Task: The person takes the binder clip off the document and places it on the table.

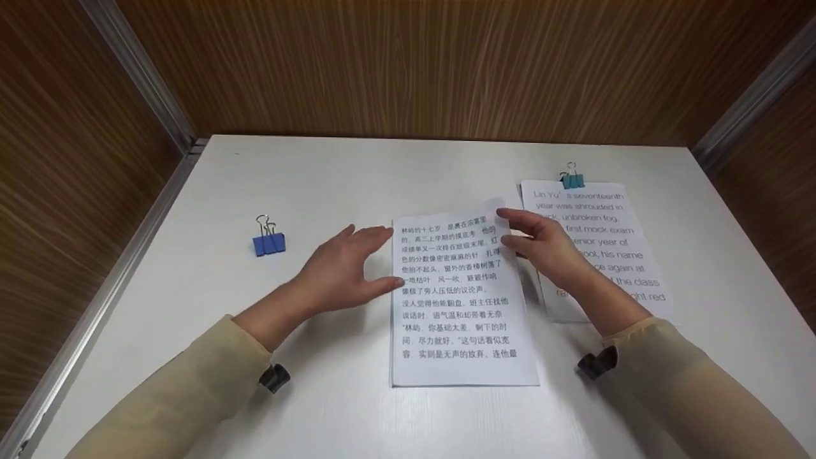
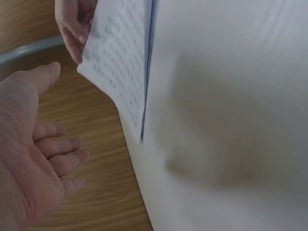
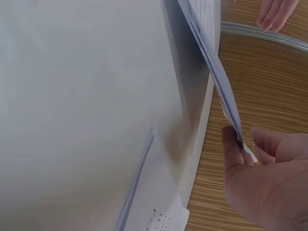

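A stack of white sheets (image 1: 459, 319) printed with Chinese text lies in the middle of the table, its upper right corner lifted. My right hand (image 1: 551, 248) pinches that raised corner between thumb and fingers; in the right wrist view the sheets (image 3: 219, 79) bend up toward the fingers. Beside the left edge is my left hand (image 1: 341, 271), thumb and fingers spread apart. The left wrist view shows this palm (image 2: 24, 163) holding nothing, with a gap between it and the paper.
A blue binder clip (image 1: 269, 243) stands on the white table (image 1: 331, 172) at the left, handles up. Right of the stack lie sheets with English text (image 1: 605, 220), clipped at the top by a teal binder clip (image 1: 573, 181). Wood-grain panels (image 1: 408, 70) enclose the table.
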